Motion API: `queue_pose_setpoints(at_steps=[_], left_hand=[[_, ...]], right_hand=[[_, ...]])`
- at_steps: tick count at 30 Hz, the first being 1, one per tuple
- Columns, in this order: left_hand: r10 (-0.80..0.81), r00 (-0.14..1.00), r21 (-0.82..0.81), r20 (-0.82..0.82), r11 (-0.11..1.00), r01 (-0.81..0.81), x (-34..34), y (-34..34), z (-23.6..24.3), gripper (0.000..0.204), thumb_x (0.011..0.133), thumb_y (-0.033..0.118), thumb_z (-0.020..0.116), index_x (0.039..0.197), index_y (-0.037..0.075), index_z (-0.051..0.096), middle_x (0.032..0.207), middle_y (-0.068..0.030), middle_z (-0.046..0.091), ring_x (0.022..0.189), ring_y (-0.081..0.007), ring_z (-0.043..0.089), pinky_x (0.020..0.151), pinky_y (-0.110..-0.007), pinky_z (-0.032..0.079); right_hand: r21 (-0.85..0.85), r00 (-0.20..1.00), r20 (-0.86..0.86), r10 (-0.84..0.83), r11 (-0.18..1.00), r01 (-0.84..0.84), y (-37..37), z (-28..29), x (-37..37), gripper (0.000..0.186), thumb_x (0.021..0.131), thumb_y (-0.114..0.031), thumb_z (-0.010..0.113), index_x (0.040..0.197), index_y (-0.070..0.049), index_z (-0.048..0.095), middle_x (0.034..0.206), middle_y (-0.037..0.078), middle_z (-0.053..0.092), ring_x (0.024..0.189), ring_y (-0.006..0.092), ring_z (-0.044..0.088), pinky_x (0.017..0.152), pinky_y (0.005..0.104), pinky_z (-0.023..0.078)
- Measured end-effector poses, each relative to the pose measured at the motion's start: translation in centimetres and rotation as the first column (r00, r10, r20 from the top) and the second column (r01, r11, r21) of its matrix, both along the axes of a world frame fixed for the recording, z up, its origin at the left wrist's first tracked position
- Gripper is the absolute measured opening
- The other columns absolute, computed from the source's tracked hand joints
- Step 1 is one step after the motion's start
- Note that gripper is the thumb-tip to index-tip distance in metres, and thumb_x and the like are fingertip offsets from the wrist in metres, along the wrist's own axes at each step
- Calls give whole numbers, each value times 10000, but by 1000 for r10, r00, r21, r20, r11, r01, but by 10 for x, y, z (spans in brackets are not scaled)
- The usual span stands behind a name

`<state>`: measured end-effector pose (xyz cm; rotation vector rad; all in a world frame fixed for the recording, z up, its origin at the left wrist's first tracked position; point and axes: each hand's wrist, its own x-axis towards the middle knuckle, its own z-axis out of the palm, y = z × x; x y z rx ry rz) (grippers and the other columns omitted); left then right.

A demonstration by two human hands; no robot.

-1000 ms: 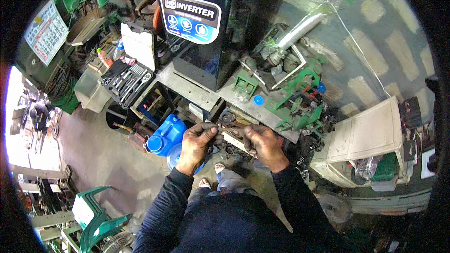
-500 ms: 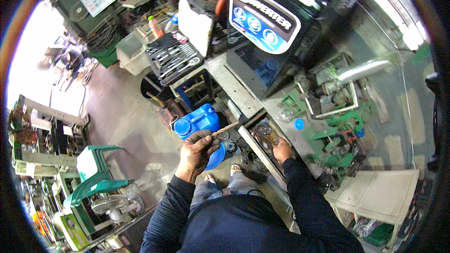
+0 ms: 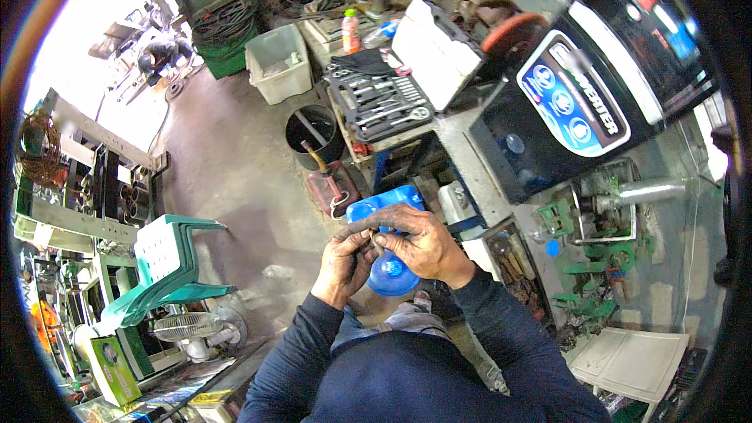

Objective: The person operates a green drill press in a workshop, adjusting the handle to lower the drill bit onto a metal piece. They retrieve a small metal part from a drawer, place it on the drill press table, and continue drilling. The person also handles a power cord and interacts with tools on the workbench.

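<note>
- My left hand (image 3: 343, 260) and right hand (image 3: 429, 244) meet just below the middle of the frame, touching at the fingertips.
- Between them is a thin piece (image 3: 379, 251); my fingers cover most of it, so its full shape and length are hidden.
- My left hand has its fingers curled in and pinches the piece from the left side.
- My right hand arches over from the right, its fingers bent across the top and its thumb pressed to the piece.
- Neither hand is nearer: the piece sits in the gap where both sets of fingertips come together.
- The short bit that shows seems to run roughly up and down the frame, crosswise to the line joining my hands; I cannot be sure of the whole axis.
- Past my fingers, toward the top of the frame, lies the blue can (image 3: 402, 197); the round blue jug (image 3: 394, 285) shows under my hands.
- To the right of my right hand is the drawer (image 3: 479, 254), apart from it; the tool case (image 3: 379, 131) lies farther off, above center.
</note>
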<state>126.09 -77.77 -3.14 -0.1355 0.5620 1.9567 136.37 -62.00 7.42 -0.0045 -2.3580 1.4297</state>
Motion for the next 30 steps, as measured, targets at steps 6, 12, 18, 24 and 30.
queue_pose_setpoints(at_steps=[6, 12, 18, 24, 30], left_hand=[[-5, 988, 64, 157, 998, -5, -118, -79, 1, 235, 993, 38, 537, 1200, -37, 616, 1104, -135, 721, 966, -222, 724, 880, -358, 624], [44, 975, -119, 218, 993, -18, -199, -121, 15, 188, 959, 68, 616, 1140, 20, 638, 1056, -77, 719, 894, -194, 711, 858, -352, 622], [108, 978, -149, 178, 985, -82, -278, -139, 8, 198, 981, 91, 626, 1162, 11, 629, 1090, -80, 709, 977, -210, 698, 900, -360, 582], [19, 993, -231, -116, 972, -45, -381, -132, 12, 248, 984, 111, 631, 1187, -30, 609, 1111, -109, 679, 968, -209, 672, 875, -356, 558], [15, 989, -374, -150, 925, -71, -522, -75, 48, 235, 980, 163, 675, 1082, -47, 648, 893, -82, 636, 774, -200, 597, 720, -355, 492]], right_hand=[[-99, 996, 92, 13, 995, -4, -85, -6, -124, 253, 883, -1, 659, 1128, -13, 721, 1119, 148, 733, 1110, 297, 688, 974, 380, 524], [-103, 989, 128, 69, 993, -55, -120, -1, -220, 220, 892, -63, 707, 1105, -20, 739, 1105, 139, 747, 1068, 296, 694, 958, 377, 535], [-191, 980, 149, 129, 977, -99, -124, -15, -307, 180, 922, -90, 730, 1084, -12, 726, 1055, 130, 747, 1034, 243, 712, 905, 359, 556], [-422, 978, 165, 128, 905, -47, -111, -64, -427, 225, 930, -103, 752, 1127, -16, 688, 1062, 83, 720, 951, 153, 679, 834, 308, 558], [-290, 998, 59, 37, 957, -18, -48, -54, -570, 202, 977, -157, 698, 1134, -30, 688, 1020, 89, 718, 912, 163, 678, 842, 326, 544]])
